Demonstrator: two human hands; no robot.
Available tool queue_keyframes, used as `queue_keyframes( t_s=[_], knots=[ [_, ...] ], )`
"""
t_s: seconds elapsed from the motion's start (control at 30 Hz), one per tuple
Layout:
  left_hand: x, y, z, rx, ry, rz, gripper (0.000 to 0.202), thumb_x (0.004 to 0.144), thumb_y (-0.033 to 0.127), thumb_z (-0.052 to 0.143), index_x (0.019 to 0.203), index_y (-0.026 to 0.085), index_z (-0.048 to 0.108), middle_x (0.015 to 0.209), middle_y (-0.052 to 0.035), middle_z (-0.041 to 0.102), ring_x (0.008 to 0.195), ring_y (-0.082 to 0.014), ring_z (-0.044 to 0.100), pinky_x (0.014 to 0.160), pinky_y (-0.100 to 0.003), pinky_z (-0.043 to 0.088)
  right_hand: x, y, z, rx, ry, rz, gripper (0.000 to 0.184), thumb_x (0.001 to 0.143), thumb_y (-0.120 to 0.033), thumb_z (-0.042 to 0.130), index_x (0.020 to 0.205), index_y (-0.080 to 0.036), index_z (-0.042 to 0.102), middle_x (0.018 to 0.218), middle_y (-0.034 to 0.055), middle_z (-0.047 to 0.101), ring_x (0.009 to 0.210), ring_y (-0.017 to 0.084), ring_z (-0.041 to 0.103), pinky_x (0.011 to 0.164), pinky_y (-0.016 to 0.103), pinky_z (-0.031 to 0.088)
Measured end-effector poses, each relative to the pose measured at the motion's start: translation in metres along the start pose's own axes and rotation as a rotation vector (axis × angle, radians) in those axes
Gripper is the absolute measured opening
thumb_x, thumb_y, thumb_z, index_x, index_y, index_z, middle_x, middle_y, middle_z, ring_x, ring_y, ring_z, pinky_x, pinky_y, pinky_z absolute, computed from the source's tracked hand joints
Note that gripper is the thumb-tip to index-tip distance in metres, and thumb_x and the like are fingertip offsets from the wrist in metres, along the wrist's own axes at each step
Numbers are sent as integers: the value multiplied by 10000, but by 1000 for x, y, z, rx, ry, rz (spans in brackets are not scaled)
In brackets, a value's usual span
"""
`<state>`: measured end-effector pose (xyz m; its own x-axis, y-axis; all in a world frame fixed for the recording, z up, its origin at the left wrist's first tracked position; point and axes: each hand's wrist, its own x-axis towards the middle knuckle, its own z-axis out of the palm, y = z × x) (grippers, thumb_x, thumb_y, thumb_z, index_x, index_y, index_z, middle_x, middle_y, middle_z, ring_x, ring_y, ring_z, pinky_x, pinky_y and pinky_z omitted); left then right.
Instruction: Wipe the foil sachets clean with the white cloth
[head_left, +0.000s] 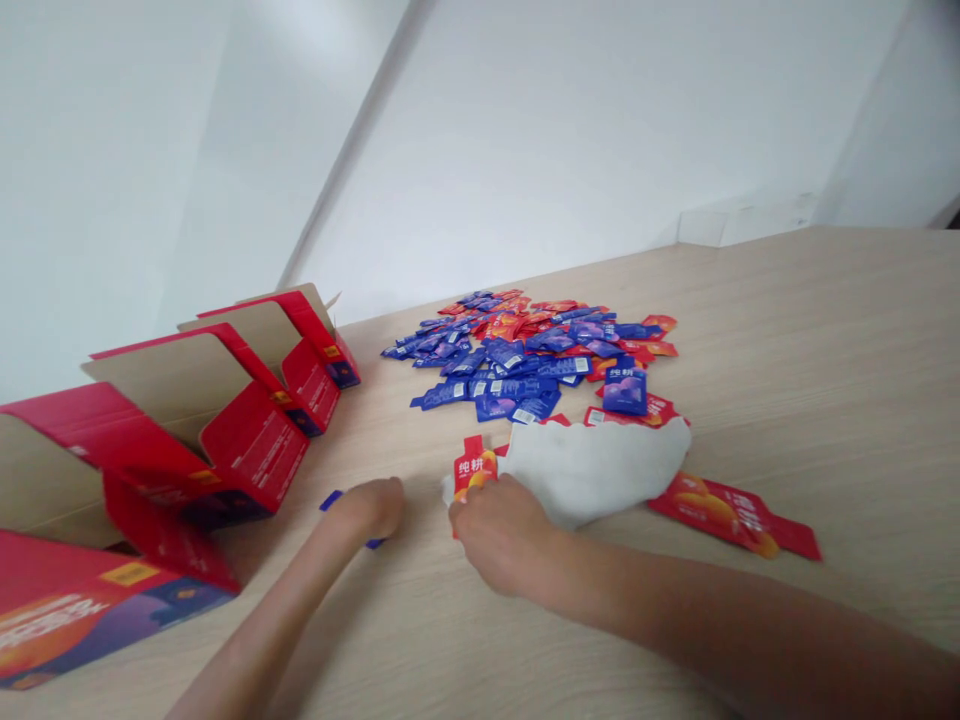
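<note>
My left hand (366,508) rests on the wooden table (787,380), fingers curled over a blue sachet (331,497) whose ends poke out on both sides. My right hand (501,532) is closed on a red sachet (473,468) with white characters, held just above the table. Right behind that hand lies a white cloth (592,465). Farther back spreads a pile of several blue and red sachets (525,350).
Three open red cardboard boxes (247,420) stand in a row at the left, flaps up. A closed red and blue box (90,600) lies at the near left. A flat red packet (731,512) sits to the right of the cloth. A white wall rises behind the table.
</note>
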<state>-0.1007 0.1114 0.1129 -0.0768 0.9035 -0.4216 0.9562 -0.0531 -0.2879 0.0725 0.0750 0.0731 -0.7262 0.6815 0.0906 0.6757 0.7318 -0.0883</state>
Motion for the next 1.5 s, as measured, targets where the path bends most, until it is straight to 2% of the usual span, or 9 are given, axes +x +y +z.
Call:
queue_keyframes(
  t_s=[0.2, 0.3, 0.43, 0.6, 0.73, 0.97, 1.13, 1.37, 1.5],
  knots=[
    [-21, 3, -21, 38, -161, 87, 371, 899, 369, 476, 1183, 145, 561, 1134, -118, 649, 1002, -225, 620, 883, -457, 503, 3, -5, 6, -18, 1, 40, 222, 799, -139, 525, 994, -105, 626, 930, 179, 689, 805, 275, 665, 679, 396, 515],
    [-35, 16, -26, 13, -154, 137, 449, 910, 335, 377, 1282, 116, 499, 1205, -213, 635, 1067, -306, 620, 876, -461, 480, 3, -7, 7, -36, -14, 48, 270, 799, -161, 529, 1045, -101, 623, 978, 190, 683, 828, 286, 665, 683, 410, 523],
    [-52, 33, -31, -42, -109, 182, 557, 900, 390, 335, 1388, 124, 364, 1252, -222, 614, 1124, -321, 596, 864, -433, 472, 1, 0, -8, 2, -107, 8, 309, 827, -277, 533, 1084, -137, 630, 1019, 173, 685, 915, 302, 660, 710, 410, 521],
    [-64, 50, -13, -110, -157, 277, 660, 800, 373, 552, 1397, 164, 362, 1215, -153, 660, 1081, -288, 628, 847, -359, 487, -6, 28, -51, 145, -400, -57, 352, 819, -400, 519, 1045, -180, 676, 955, 123, 711, 799, 256, 678, 613, 319, 489],
    [-63, 57, 7, -124, -160, 262, 792, 764, 373, 591, 1437, 85, 286, 1248, -219, 621, 1073, -344, 625, 861, -416, 490, -11, 44, -70, 113, -315, -10, 351, 830, -398, 512, 1065, -194, 673, 993, 119, 704, 863, 263, 664, 676, 344, 480],
    [-61, 64, 9, -133, -175, 218, 839, 713, 293, 595, 1444, 58, 255, 1298, -220, 586, 1063, -336, 628, 851, -395, 497, -11, 32, -37, 19, -384, 77, 661, 599, -518, 738, 1138, -153, 621, 1159, 167, 616, 996, 321, 617, 756, 397, 502],
    [-62, 63, 11, -120, -168, 231, 766, 738, 249, 536, 1436, 62, 280, 1346, -229, 541, 1089, -321, 618, 868, -388, 491, -6, 34, -17, -44, -214, 95, 479, 736, -215, 630, 1207, -160, 565, 1207, 172, 590, 1059, 302, 593, 787, 396, 505],
    [-65, 61, 14, -115, -150, 279, 697, 789, 160, 443, 1447, 56, 235, 1373, -231, 513, 1133, -296, 595, 897, -388, 490, 4, 88, -38, 80, -384, 47, 279, 822, -219, 498, 1064, -173, 629, 1024, 117, 681, 888, 245, 652, 661, 308, 461],
    [-64, 62, 14, -100, -148, 290, 664, 777, 113, 424, 1422, 42, 282, 1296, -232, 580, 1059, -288, 633, 852, -382, 505, 5, 94, -42, 140, -339, -90, 231, 792, -195, 497, 971, -184, 643, 962, 77, 685, 843, 217, 643, 646, 282, 426]
  ],
)
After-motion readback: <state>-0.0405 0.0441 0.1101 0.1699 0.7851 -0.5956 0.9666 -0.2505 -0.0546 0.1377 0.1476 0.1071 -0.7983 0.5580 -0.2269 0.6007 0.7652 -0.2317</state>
